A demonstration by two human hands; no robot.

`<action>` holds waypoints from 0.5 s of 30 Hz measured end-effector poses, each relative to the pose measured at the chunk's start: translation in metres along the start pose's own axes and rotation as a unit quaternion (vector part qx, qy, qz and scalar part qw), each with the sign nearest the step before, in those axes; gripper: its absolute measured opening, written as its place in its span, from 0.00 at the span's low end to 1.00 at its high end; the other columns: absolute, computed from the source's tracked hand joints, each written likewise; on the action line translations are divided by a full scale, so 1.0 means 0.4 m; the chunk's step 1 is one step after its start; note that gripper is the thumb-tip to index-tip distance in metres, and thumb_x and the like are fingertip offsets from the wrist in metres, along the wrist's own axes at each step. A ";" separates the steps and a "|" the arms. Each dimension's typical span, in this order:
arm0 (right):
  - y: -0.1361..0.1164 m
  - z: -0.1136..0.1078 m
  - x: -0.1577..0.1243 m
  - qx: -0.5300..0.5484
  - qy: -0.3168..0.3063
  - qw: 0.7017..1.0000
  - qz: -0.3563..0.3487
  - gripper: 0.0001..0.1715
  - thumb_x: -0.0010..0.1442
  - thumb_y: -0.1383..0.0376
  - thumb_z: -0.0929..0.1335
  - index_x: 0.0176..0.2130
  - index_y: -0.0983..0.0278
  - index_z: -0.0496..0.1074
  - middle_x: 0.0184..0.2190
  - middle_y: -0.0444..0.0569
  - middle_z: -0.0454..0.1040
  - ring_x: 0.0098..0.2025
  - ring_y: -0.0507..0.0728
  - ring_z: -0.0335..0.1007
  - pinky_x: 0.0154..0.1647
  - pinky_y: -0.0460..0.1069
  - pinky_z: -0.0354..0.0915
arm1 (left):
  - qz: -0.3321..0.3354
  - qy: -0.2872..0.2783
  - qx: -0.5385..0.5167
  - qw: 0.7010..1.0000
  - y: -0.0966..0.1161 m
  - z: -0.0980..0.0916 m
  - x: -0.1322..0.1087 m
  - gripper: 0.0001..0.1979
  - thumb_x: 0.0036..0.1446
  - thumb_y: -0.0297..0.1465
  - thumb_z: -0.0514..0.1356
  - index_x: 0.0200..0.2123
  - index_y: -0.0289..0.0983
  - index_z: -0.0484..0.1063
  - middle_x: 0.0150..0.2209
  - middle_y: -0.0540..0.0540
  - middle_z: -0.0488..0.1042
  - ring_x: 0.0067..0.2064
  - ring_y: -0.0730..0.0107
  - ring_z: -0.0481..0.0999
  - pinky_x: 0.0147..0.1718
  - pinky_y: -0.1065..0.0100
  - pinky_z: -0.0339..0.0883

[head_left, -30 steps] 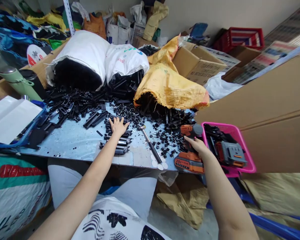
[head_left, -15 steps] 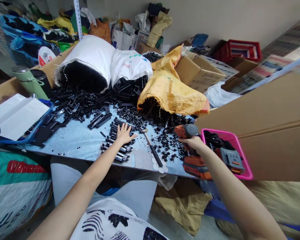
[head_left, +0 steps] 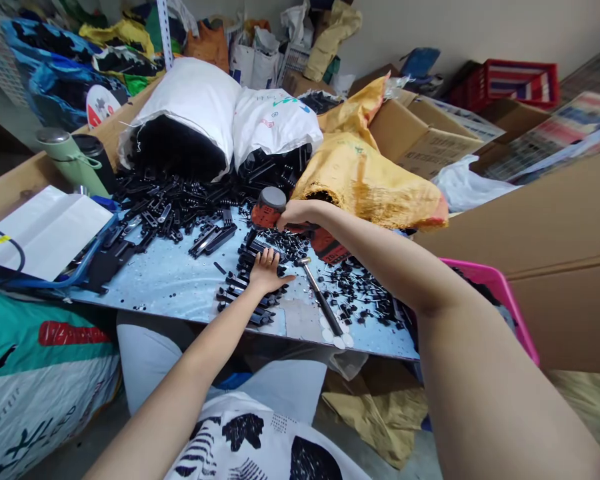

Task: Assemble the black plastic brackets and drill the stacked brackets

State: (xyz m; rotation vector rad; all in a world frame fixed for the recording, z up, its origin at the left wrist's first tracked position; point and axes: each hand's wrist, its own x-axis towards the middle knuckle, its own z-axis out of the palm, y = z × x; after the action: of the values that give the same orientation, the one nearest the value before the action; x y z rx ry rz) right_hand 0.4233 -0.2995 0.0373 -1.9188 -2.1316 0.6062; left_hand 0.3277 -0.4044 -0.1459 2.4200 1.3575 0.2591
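Note:
A row of black plastic parts (head_left: 240, 288) lies side by side on the light-blue table top. My left hand (head_left: 265, 272) rests on the upper right of this row, fingers laid over the parts and thumb out to the right. With my right hand (head_left: 300, 212) I grip an orange-and-black cordless drill (head_left: 266, 215) by its handle, held above the far end of the row. Its tip is hidden from view. Just right of my left hand a hammer (head_left: 323, 299) with a black handle lies on the table. Loose black-headed screws (head_left: 353, 293) are scattered beyond it.
White sacks (head_left: 195, 100) and a yellow sack (head_left: 365, 177) spill black parts along the back. A pink basket (head_left: 510, 300) stands at the right. On the left are a green flask (head_left: 73, 157) and a blue tray holding white paper (head_left: 47, 230).
My right hand has carried the drill left from beside the pink basket to above the row of parts. My left hand stays on the row, its fingers drawn in slightly. The view has shifted slightly.

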 end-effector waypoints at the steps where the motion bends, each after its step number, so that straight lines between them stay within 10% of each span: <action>1: -0.014 0.006 0.023 -0.012 -0.029 1.000 -0.002 0.23 0.47 0.54 0.73 0.20 0.73 0.69 0.19 0.43 0.67 0.25 0.49 0.66 0.27 0.43 0.65 | -0.001 -0.002 -0.002 1.000 0.000 0.002 0.001 0.50 0.52 0.62 0.36 0.65 0.29 0.47 0.68 0.37 0.40 0.68 0.51 0.35 0.64 0.53 0.32; 15: -0.124 -0.005 -0.034 -0.210 -0.259 0.941 0.063 0.11 0.44 0.63 0.70 0.24 0.72 0.74 0.16 0.45 0.67 0.22 0.51 0.65 0.22 0.44 0.61 | 0.004 -0.013 -0.032 0.999 -0.006 -0.003 0.002 0.50 0.51 0.62 0.39 0.64 0.29 0.48 0.67 0.38 0.41 0.68 0.52 0.37 0.64 0.52 0.33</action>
State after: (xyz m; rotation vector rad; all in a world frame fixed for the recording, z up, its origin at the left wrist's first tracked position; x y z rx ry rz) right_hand 0.3812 -0.3159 0.0622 -2.3380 -2.6457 0.8096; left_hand 0.3257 -0.4020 -0.1457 2.3673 1.3094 0.2690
